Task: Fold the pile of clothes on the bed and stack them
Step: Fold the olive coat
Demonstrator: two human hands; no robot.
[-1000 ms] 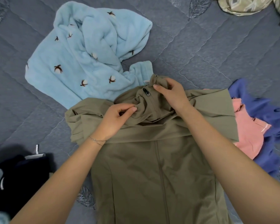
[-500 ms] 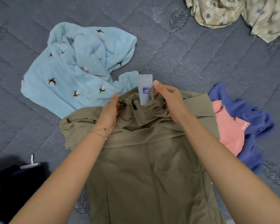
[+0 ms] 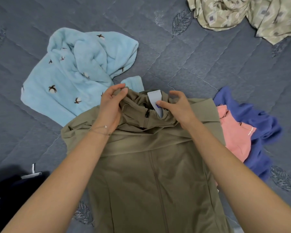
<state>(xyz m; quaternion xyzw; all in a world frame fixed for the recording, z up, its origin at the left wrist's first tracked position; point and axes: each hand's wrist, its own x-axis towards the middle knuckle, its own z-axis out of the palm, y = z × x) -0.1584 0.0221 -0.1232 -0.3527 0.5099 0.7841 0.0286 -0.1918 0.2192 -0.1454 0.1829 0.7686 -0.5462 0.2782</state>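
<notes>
Olive jacket (image 3: 149, 174) collar gripped by left hand (image 3: 110, 106), right hand (image 3: 176, 108).

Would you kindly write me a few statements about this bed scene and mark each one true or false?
1. The left hand grips the collar of the olive-green zip-front jacket. True.
2. The right hand pinches that collar, thumb on the pale rectangular label. True.
3. The fluffy light-blue embroidered garment lies on top of the jacket. False: it lies on the grey quilted bedspread, beyond the jacket's left shoulder.
4. The salmon-pink garment lies left of the jacket. False: it lies on the right, upon a violet-blue garment.
</notes>
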